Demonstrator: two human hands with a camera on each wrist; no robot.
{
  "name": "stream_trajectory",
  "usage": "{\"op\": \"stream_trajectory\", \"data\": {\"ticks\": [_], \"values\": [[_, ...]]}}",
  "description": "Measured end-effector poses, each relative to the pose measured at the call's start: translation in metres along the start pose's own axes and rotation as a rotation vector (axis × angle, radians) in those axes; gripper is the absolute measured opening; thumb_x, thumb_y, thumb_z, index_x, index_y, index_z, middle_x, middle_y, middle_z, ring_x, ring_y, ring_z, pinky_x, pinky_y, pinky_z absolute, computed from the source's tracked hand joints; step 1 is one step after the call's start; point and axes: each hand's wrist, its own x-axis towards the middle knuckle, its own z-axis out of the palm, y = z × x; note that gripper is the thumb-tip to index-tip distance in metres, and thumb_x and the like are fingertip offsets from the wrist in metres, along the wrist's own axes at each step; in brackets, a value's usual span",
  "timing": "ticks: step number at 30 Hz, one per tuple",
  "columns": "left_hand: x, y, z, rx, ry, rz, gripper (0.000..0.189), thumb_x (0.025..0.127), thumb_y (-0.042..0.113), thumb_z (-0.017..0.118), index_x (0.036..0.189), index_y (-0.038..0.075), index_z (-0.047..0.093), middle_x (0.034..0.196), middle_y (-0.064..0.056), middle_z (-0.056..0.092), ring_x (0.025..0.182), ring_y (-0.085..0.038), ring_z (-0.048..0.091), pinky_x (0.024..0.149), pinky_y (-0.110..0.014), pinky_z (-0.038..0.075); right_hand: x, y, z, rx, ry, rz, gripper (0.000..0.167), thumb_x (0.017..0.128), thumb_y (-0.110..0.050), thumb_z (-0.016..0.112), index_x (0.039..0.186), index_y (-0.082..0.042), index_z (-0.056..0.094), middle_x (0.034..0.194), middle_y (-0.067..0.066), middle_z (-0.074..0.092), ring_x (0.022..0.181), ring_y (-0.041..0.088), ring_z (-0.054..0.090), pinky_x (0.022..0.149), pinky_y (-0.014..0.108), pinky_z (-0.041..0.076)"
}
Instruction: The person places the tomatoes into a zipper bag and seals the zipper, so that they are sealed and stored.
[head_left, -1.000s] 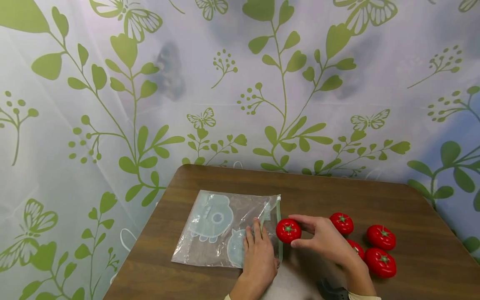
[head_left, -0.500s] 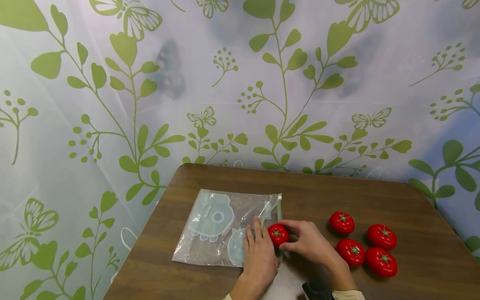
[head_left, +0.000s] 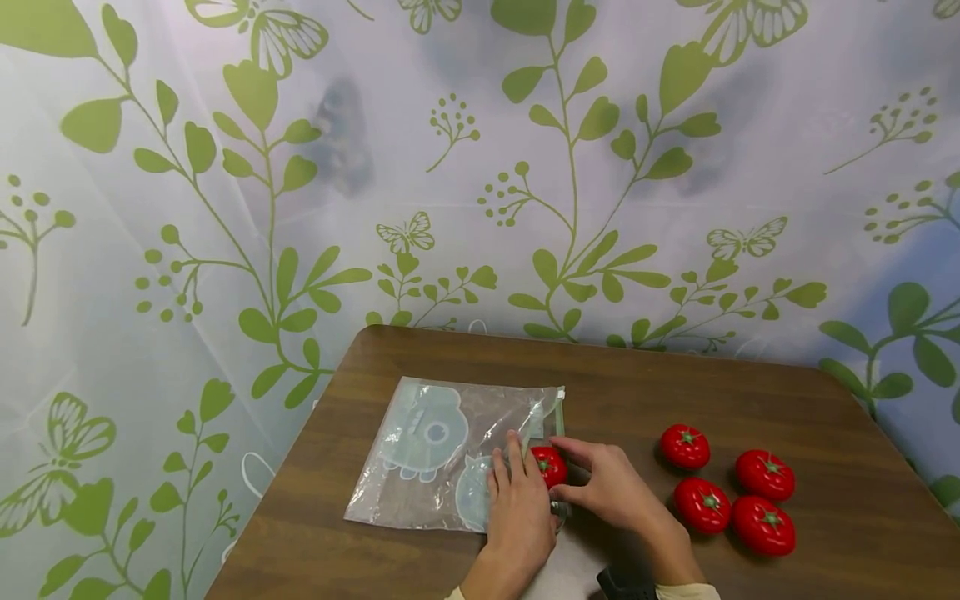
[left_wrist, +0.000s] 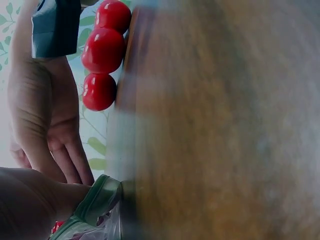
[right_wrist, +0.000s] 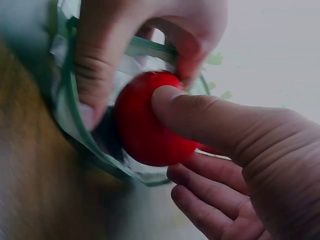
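Partly hidden by the left hand, a tomato is clamped between thumb and fingers of the right hand in the mouth of a clear bag, nearer the left edge of the table. The bag is pinched by the left hand, its thumb masked from above. Four more tomatoes are grouped toward the right edge.

The left grip lies with its back upward, fingers pointing away from the body; in its partner's wrist view the thumb and a finger stand spread and bent. The right grip reaches inward close beside it, thumb opposed to the fingers, holding. The left forearm slants rightward, the right forearm leftward.
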Motion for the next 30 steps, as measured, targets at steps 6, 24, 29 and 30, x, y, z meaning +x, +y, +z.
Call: {"op": "stream_trajectory", "data": {"ticks": [6, 24, 29, 30], "values": [[-0.001, 0.001, 0.000, 0.028, 0.033, 0.010, 0.102, 0.072, 0.031, 0.102, 0.151, -0.009, 0.052, 0.169, -0.031, 0.040, 0.144, -0.059, 0.053, 0.115, -0.065, 0.050, -0.003, -0.001, -0.005, -0.030, -0.011, -0.026, 0.063, 0.090, -0.019, 0.091, 0.147, -0.004, 0.068, 0.147, 0.019, 0.070, 0.127, 0.040, 0.074, 0.105, 0.056, 0.058], [-0.002, 0.004, 0.003, 0.140, 0.138, 0.015, 0.099, 0.071, 0.032, 0.102, 0.150, -0.005, 0.057, 0.168, -0.028, 0.043, 0.147, -0.055, 0.052, 0.117, -0.064, 0.049, 0.014, -0.006, 0.013, -0.076, 0.023, -0.126, 0.052, 0.089, -0.016, 0.092, 0.137, -0.009, 0.076, 0.134, 0.009, 0.079, 0.120, 0.029, 0.077, 0.102, 0.051, 0.062], [-0.002, 0.006, 0.002, 0.155, 0.120, 0.001, 0.094, 0.073, 0.026, 0.101, 0.152, -0.003, 0.058, 0.169, -0.025, 0.043, 0.152, -0.053, 0.047, 0.119, -0.065, 0.047, 0.021, -0.002, 0.019, -0.089, 0.040, -0.139, 0.050, 0.089, -0.023, 0.093, 0.135, -0.012, 0.078, 0.131, 0.003, 0.080, 0.119, 0.023, 0.077, 0.103, 0.049, 0.062], [-0.002, 0.006, 0.002, 0.155, 0.108, -0.003, 0.092, 0.074, 0.023, 0.100, 0.152, -0.003, 0.059, 0.170, -0.024, 0.042, 0.154, -0.053, 0.044, 0.120, -0.065, 0.046, 0.023, -0.001, 0.020, -0.097, 0.047, -0.143, 0.049, 0.088, -0.024, 0.093, 0.134, -0.013, 0.079, 0.130, 0.001, 0.081, 0.118, 0.021, 0.077, 0.103, 0.049, 0.062]]}}
